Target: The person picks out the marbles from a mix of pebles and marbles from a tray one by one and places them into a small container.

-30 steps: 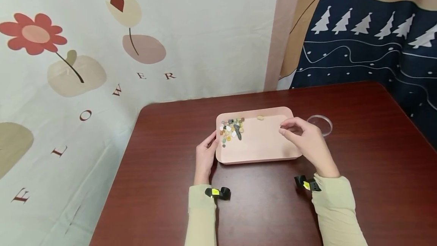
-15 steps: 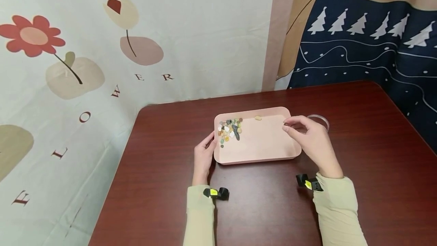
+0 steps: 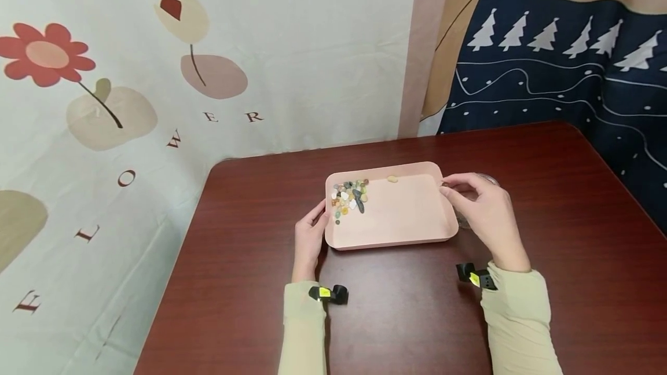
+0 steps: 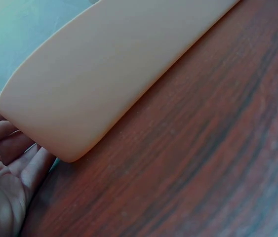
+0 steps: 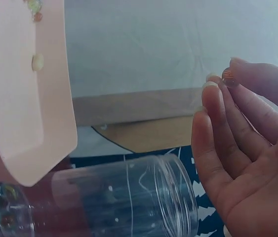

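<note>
A pink tray (image 3: 401,216) holds a cluster of small coloured pebbles (image 3: 346,197) at its left end. My left hand (image 3: 308,239) rests at the tray's left edge, its fingers touching the outer wall; the wall partly hides them in the left wrist view. Between thumb and fingertips, my right hand (image 3: 487,213) pinches a small reddish-brown pebble (image 5: 229,77) just beyond the tray's right edge. Close by stands a clear jar (image 5: 124,197), its mouth uncovered, with some pebbles at its bottom. In the head view the right hand hides most of this jar.
One yellowish pebble (image 3: 392,179) lies apart near the tray's back wall. The dark red-brown table (image 3: 396,305) ends at the back against a white printed cloth (image 3: 323,62). A navy cloth with white trees (image 3: 552,85) hangs at the back right.
My right hand, still pinching the pebble, has moved right from over the tray to beyond its right edge, near the jar. The left hand stays at the tray's left side.
</note>
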Demonstrator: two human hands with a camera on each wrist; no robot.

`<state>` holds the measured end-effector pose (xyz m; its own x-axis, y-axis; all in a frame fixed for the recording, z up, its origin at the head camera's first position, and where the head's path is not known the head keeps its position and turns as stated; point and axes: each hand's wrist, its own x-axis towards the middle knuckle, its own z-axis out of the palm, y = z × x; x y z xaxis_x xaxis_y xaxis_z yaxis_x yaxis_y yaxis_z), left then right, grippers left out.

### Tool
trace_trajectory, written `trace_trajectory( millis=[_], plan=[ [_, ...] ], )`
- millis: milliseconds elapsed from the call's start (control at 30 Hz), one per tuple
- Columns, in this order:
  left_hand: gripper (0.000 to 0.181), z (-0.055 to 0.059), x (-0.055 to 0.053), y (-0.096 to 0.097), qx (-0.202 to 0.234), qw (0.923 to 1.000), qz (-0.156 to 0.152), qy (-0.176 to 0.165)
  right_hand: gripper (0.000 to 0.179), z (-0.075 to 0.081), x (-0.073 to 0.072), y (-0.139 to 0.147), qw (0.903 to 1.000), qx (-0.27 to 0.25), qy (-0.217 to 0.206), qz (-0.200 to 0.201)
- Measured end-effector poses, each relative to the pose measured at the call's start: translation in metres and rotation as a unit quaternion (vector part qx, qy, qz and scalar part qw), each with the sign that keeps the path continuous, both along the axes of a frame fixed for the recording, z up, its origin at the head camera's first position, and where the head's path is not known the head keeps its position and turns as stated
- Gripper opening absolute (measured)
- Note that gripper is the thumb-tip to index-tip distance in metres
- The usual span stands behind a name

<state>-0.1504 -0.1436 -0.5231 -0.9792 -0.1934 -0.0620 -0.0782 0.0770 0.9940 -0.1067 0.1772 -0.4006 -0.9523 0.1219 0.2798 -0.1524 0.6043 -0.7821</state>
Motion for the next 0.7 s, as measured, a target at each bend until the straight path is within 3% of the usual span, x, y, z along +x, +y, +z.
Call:
trace_trajectory(
  millis=[200, 700],
  plan=[
    [0.030, 0.001, 0.000, 0.000, -0.007, 1.0000, 0.001, 0.000, 0.027, 0.000, 0.002, 0.007, 0.9995, -0.007, -0.020, -0.024],
    [0.030, 0.001, -0.001, -0.001, -0.001, 1.0000, -0.005, 0.005, 0.029, -0.002, 0.001, 0.017, 0.9970, -0.012, 0.008, -0.076]
  ],
)
